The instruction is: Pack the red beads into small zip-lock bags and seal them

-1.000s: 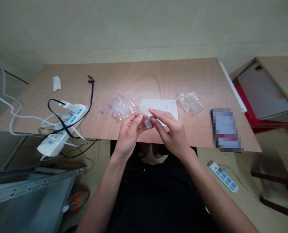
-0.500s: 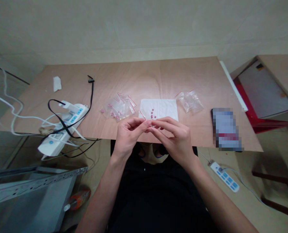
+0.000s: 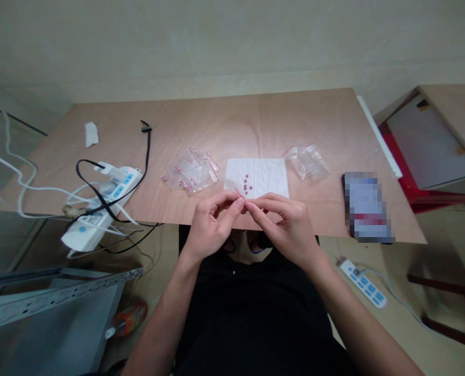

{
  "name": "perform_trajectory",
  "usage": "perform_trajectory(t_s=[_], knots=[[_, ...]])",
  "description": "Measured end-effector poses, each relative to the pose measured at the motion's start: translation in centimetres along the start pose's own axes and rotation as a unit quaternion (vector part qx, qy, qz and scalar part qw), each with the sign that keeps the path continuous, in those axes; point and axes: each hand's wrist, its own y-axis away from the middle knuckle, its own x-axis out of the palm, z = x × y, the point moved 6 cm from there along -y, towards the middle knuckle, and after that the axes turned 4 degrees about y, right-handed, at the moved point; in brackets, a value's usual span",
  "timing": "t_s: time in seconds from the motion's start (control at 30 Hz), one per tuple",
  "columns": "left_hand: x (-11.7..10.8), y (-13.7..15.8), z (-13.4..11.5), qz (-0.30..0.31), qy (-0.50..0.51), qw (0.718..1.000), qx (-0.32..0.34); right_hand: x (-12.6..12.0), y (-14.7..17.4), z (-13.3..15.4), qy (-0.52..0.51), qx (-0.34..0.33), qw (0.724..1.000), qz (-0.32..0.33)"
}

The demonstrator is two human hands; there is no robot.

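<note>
Fingertip to fingertip, my left hand (image 3: 214, 222) and my right hand (image 3: 285, 219) pinch a small clear zip-lock bag (image 3: 238, 192) near the table's front edge. Its red closure line pokes out above my left thumb; the rest is mostly hidden by the fingers. Just beyond lies a white cloth or tissue (image 3: 269, 177) with several small pink-red beads (image 3: 245, 187) on its left part. Clear zip-lock bags with pink pieces inside (image 3: 193, 172) lie in a pile to the left. More clear bags (image 3: 309, 163), with nothing visible in them, rest to the right.
A white power strip (image 3: 103, 209) tangled with black and white cables overhangs the table's left front. A phone (image 3: 368, 209) lies near the right front corner. A scrap of white paper (image 3: 92, 134) sits far left. Another power strip (image 3: 362, 283) is on the floor.
The fingertips have drawn closer together, my right fingers now more bent. The bag's red line sits slightly lower and further right, against the left thumb.
</note>
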Motion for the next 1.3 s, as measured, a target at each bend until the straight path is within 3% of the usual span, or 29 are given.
perform_trajectory(t_s=[0.27,0.4,0.53,0.67,0.77,0.93,1.07,1.23,1.3], knots=[[0.3,0.0,-1.1,0.031,-0.136,0.990,0.028,0.3,-0.1,-0.4,-0.012,0.034,0.997,0.066],[0.8,0.3,-1.7,0.058,-0.185,0.980,0.044,0.3,0.0,-0.4,0.048,0.013,0.995,0.091],[1.2,0.5,-1.7,0.027,-0.228,0.973,0.037,0.2,0.4,-0.1,0.160,-0.041,0.984,0.061],[0.9,0.5,-2.0,-0.030,-0.272,0.961,0.027,-0.8,0.5,0.4,0.289,-0.072,0.955,-0.008],[0.4,0.5,-1.9,-0.033,-0.284,0.958,0.002,-1.8,0.5,0.7,0.341,-0.083,0.935,-0.055],[0.7,0.6,-0.7,-0.004,-0.270,0.961,-0.053,-1.5,0.7,1.0,0.330,-0.094,0.939,-0.029],[1.3,0.7,0.1,0.007,-0.306,0.946,-0.105,-0.9,1.2,1.1,0.303,-0.094,0.948,-0.016],[0.6,1.1,-0.3,0.012,-0.367,0.919,-0.140,-1.7,1.7,0.5,0.337,-0.050,0.939,-0.044],[0.6,1.2,-0.6,0.030,-0.353,0.925,-0.137,-1.8,1.8,0.4,0.283,-0.062,0.957,-0.028]])
